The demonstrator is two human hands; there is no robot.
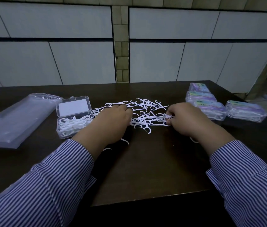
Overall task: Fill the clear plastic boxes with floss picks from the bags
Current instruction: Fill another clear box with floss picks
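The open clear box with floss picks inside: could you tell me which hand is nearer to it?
Left. The left hand lies just right of the open box, gathering floss picks; the right hand pinches picks across the pile.

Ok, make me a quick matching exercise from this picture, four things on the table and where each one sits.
Things:
1. open clear box
2. plastic bag
3. loose floss picks
4. closed labelled boxes

Places:
A. far left of the table
B. right side, grouped together
C. centre, under both hands
D. just left of the left hand

Pairs: 1-D, 2-A, 3-C, 4-B
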